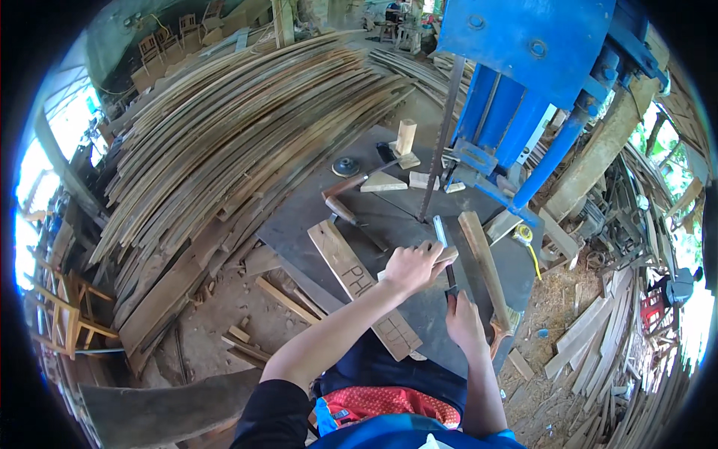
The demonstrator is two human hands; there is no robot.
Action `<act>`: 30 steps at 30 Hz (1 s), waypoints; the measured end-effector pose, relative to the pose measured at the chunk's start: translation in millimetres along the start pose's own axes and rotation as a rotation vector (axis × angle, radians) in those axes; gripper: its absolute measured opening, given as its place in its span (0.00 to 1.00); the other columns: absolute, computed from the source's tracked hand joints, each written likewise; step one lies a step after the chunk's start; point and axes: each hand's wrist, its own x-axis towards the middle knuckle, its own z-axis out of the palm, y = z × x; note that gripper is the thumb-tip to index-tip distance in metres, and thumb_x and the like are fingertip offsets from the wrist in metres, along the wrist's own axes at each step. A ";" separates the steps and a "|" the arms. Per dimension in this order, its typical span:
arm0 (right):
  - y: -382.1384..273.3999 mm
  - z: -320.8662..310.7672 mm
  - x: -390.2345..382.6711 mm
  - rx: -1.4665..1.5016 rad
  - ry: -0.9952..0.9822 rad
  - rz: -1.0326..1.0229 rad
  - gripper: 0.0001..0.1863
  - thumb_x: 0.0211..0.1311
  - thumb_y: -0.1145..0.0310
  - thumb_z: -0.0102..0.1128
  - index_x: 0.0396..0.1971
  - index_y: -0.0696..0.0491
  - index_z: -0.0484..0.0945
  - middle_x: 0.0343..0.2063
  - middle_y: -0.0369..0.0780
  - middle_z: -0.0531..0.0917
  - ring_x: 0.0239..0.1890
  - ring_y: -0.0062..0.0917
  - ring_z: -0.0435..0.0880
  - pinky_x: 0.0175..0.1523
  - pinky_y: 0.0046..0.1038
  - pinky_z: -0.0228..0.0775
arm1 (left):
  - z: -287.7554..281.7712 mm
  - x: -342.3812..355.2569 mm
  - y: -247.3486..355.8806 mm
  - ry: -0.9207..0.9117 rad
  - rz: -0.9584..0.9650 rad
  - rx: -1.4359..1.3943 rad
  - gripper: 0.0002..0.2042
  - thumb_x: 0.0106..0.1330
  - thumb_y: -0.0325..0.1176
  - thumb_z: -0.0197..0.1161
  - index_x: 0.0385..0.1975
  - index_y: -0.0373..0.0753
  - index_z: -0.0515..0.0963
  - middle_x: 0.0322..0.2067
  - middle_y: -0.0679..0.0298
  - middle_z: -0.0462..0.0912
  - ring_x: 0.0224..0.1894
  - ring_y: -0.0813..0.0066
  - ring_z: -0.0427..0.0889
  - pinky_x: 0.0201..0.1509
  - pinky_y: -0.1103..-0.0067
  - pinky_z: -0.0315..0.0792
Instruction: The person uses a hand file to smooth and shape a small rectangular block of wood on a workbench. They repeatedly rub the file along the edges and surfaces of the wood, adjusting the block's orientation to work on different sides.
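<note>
My left hand is closed on a small wooden block above the dark metal table. The fingers of my right hand wrap around the dark handle of a long narrow metal tool, which looks like a chisel or a file. Its shaft runs away from me past the block; where the two meet is partly hidden by my left hand. Beneath my left forearm lies a pale board with dark hand-drawn marks. A longer wooden piece rests to the right of my right hand.
A blue bandsaw stands ahead, its blade running down into the table. Farther back on the tabletop are wood offcuts, a dark round disc and a wooden-handled tool. A yellow tape measure sits at the right edge. Stacked planks fill the left.
</note>
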 end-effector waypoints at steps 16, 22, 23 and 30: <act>10.6 13.2 11.6 0.096 0.098 -0.108 0.11 0.74 0.67 0.46 0.36 0.61 0.69 0.23 0.64 0.78 0.32 0.63 0.79 0.38 0.61 0.67 | 4.6 13.8 -7.4 -0.022 0.013 0.031 0.21 0.71 0.55 0.56 0.44 0.40 0.74 0.28 0.58 0.85 0.24 0.59 0.86 0.22 0.67 0.78; 11.8 6.2 -30.8 0.123 -0.005 -0.040 0.11 0.74 0.67 0.46 0.35 0.61 0.68 0.23 0.64 0.78 0.32 0.63 0.79 0.38 0.62 0.67 | -4.3 9.8 -16.5 -0.096 -0.038 -0.003 0.21 0.72 0.55 0.55 0.40 0.40 0.73 0.28 0.57 0.84 0.25 0.59 0.87 0.23 0.65 0.79; 12.5 4.9 -23.6 0.106 0.018 -0.060 0.11 0.74 0.67 0.46 0.35 0.60 0.68 0.23 0.64 0.79 0.32 0.63 0.79 0.38 0.61 0.67 | -2.6 10.2 -14.7 -0.065 -0.032 0.002 0.21 0.72 0.55 0.54 0.40 0.40 0.73 0.29 0.58 0.85 0.25 0.60 0.87 0.23 0.66 0.80; 12.8 3.3 -1.4 0.060 0.115 -0.050 0.11 0.72 0.67 0.51 0.34 0.61 0.70 0.26 0.61 0.79 0.33 0.62 0.78 0.37 0.58 0.66 | 1.5 7.8 2.9 -0.079 0.019 0.038 0.21 0.72 0.55 0.55 0.42 0.41 0.75 0.30 0.58 0.85 0.26 0.61 0.87 0.24 0.67 0.80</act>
